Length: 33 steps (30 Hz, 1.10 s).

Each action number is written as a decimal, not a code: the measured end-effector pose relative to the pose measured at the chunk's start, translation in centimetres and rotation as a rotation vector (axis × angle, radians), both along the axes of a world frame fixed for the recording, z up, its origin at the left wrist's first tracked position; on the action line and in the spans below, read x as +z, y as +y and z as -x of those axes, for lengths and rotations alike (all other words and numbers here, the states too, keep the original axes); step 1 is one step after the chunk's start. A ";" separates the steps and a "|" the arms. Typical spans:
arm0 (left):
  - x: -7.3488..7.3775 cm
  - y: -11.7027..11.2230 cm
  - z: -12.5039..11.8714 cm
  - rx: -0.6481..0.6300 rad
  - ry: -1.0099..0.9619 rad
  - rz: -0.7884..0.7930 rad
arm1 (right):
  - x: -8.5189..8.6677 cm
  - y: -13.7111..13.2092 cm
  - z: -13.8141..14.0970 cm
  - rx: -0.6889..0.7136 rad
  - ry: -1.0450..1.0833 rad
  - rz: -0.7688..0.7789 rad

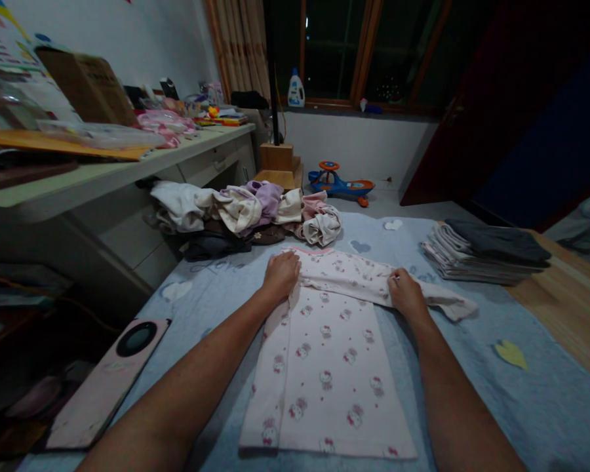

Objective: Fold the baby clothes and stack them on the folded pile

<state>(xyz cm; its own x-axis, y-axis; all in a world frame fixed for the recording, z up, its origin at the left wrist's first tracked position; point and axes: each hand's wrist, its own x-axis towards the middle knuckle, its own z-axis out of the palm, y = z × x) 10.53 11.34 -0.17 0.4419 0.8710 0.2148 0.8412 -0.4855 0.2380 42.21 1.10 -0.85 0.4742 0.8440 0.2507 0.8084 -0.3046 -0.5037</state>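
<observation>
A pale pink long-sleeved top (327, 367) with a cartoon cat print lies spread on the bed, its hem toward me. One side is turned inward along the left, and a sleeve stretches across the upper part to the right, its cuff past the top's edge. My left hand (281, 274) is closed on the top at the upper left, near the pink neckline. On the right, my right hand (404, 288) grips the sleeve in a closed fist. Fabric inside both hands is hidden by the fingers.
Crumpled clothes (246, 210) lie heaped at the bed's far left. Folded clothes (482, 252) are stacked at right. A pink tablet-like case (103, 387) rests at the left edge. A cluttered desk (196, 147), a blue ride-on toy (341, 185) and a detergent bottle (295, 90) stand beyond.
</observation>
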 end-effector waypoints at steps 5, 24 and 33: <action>-1.2 1.8 -1.0 -0.125 -0.001 0.026 | 0.5 -0.2 -1.0 0.006 0.039 -0.067; -1.9 1.1 -0.6 -0.189 0.119 0.056 | 0.4 0.7 10.4 0.669 -0.230 0.108; -2.3 1.6 -0.1 -0.166 -0.090 0.070 | -0.7 -0.5 9.0 0.360 -0.332 0.280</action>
